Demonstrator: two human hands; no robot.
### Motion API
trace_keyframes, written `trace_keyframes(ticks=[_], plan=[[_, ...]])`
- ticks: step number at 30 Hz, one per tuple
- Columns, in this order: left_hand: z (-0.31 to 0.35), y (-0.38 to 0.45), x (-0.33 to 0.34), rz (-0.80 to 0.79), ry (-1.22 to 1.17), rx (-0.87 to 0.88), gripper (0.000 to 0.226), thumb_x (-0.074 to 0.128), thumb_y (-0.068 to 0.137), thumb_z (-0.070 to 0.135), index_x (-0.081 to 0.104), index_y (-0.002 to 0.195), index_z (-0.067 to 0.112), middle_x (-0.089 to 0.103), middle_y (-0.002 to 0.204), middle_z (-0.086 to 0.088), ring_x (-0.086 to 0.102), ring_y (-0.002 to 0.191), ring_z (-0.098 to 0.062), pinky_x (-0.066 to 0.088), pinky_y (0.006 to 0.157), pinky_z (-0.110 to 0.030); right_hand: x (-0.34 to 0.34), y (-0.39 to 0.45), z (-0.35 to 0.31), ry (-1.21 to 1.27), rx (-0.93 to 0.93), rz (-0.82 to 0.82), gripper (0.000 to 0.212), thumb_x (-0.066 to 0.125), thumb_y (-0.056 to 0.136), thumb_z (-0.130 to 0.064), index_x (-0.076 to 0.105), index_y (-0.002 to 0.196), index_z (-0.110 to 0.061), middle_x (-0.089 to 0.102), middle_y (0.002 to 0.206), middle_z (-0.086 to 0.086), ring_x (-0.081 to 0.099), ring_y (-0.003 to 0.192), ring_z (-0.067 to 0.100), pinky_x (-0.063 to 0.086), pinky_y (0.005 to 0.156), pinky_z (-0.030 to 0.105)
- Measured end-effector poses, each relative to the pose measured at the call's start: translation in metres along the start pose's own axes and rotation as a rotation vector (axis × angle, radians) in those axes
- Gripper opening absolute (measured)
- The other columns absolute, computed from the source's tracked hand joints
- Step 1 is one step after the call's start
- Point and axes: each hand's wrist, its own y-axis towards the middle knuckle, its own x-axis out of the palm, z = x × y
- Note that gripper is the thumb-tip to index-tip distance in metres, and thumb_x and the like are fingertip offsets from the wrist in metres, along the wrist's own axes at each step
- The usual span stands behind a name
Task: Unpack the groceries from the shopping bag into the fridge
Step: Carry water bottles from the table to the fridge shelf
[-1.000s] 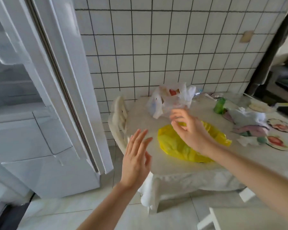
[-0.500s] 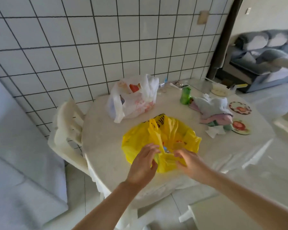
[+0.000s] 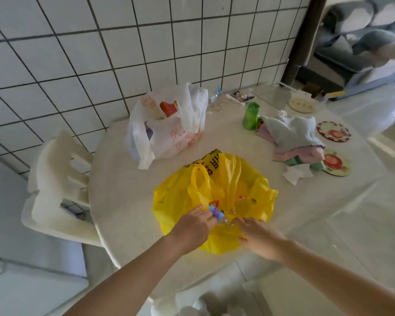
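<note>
Both my hands sit at the near rim of the yellow shopping bag point(image 3: 214, 197), low centre of frame: left hand point(image 3: 193, 226) pinching a blue-labelled packet point(image 3: 216, 212), right hand point(image 3: 258, 238) gripping plastic. Beyond, a white grocery bag point(image 3: 169, 126) stands on the worktop point(image 3: 123, 201).

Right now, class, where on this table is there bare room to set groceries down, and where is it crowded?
Bare top lies left of the yellow bag, between it, the white bag and the chair; another patch on the table runs right of the yellow bag to the edge. The far right is crowded: green bottle, cloths, coasters.
</note>
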Motion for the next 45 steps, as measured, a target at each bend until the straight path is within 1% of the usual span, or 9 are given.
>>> trace_keyframes(ticks=[5,8,13,16,21,27,34,39,45], plan=[[-0.010,-0.018,-0.003,0.102,-0.014,-0.050,0.007,0.061,0.075,0.031,0.063,0.073,0.025,0.060,0.070,0.004,0.062,0.070,-0.015,0.054,0.082,-0.029,0.002,-0.002,0.007,0.043,-0.133,0.131,0.028,0.046,0.096,-0.029,0.054,0.120,-0.018,0.062,0.112,0.001,0.062,0.101,0.023,0.048,0.079,0.032],[-0.004,-0.036,0.002,0.083,-0.005,-0.142,0.023,0.048,0.082,0.038,0.064,0.072,0.026,0.057,0.070,0.006,0.059,0.068,-0.015,0.050,0.069,-0.026,0.017,-0.008,0.015,0.077,-0.333,0.293,0.018,0.050,0.082,-0.029,0.066,0.083,-0.021,0.065,0.079,-0.006,0.065,0.067,0.012,0.050,0.052,0.021],[0.006,-0.065,0.015,-0.089,-0.075,-0.543,0.038,0.041,0.089,0.045,0.071,0.091,0.021,0.065,0.092,0.000,0.065,0.061,-0.023,0.050,0.052,-0.033,0.047,-0.014,0.032,0.112,-0.435,0.269,0.013,0.052,0.084,-0.029,0.059,0.075,-0.024,0.059,0.075,-0.007,0.061,0.064,0.012,0.049,0.049,0.025],[0.001,-0.072,0.013,-0.217,-0.242,-0.871,0.055,0.047,0.096,0.036,0.033,0.148,0.027,0.039,0.146,0.002,0.065,0.096,-0.030,0.051,0.073,-0.039,0.052,-0.008,0.053,0.098,-0.400,0.190,0.015,0.049,0.083,-0.035,0.060,0.080,-0.025,0.060,0.078,-0.007,0.063,0.065,0.012,0.050,0.049,0.024],[-0.005,-0.048,0.005,-0.163,-0.230,-1.030,0.065,0.051,0.094,0.032,0.021,0.152,0.028,0.018,0.158,0.004,0.052,0.121,-0.028,0.046,0.088,-0.039,0.023,0.020,0.077,-0.008,-0.251,0.043,0.027,0.038,0.095,-0.030,0.061,0.103,-0.018,0.064,0.104,0.003,0.064,0.093,0.026,0.053,0.071,0.038],[-0.032,-0.005,-0.002,0.036,-0.202,-0.919,0.035,0.067,0.078,0.007,0.066,0.113,0.010,0.057,0.129,-0.009,0.059,0.107,-0.035,0.054,0.080,-0.041,-0.020,0.069,0.082,0.074,-0.323,0.230,0.024,0.052,0.093,-0.018,0.061,0.115,-0.014,0.063,0.110,0.005,0.061,0.101,0.027,0.055,0.075,0.040],[-0.047,0.037,-0.007,-0.078,-0.328,-0.763,0.058,0.045,0.092,-0.006,0.044,0.143,0.022,0.033,0.155,-0.002,0.034,0.140,-0.016,0.032,0.108,-0.026,-0.038,0.126,0.056,-0.108,-0.501,0.040,0.057,0.050,0.095,-0.017,0.027,0.147,-0.012,0.031,0.152,0.005,0.024,0.142,0.024,0.027,0.114,0.038],[-0.060,0.039,0.001,-0.130,-0.339,-0.742,0.040,0.036,0.104,0.023,0.045,0.143,0.022,0.041,0.151,-0.001,0.026,0.144,-0.015,0.022,0.114,-0.030,-0.053,0.140,0.069,-0.443,-0.616,-0.085,0.029,0.039,0.100,-0.036,0.054,0.117,-0.018,0.064,0.111,0.003,0.059,0.104,0.023,0.031,0.109,0.049],[-0.083,0.030,0.020,-0.192,-0.254,-0.753,0.073,0.007,0.089,0.056,0.054,0.134,0.023,0.053,0.140,0.003,0.035,0.140,-0.019,0.028,0.114,-0.042,-0.072,0.138,0.136,-0.329,-0.369,-0.104,0.074,0.014,0.084,-0.076,0.060,0.109,-0.024,0.068,0.100,0.002,0.062,0.101,0.022,0.036,0.100,0.040]])
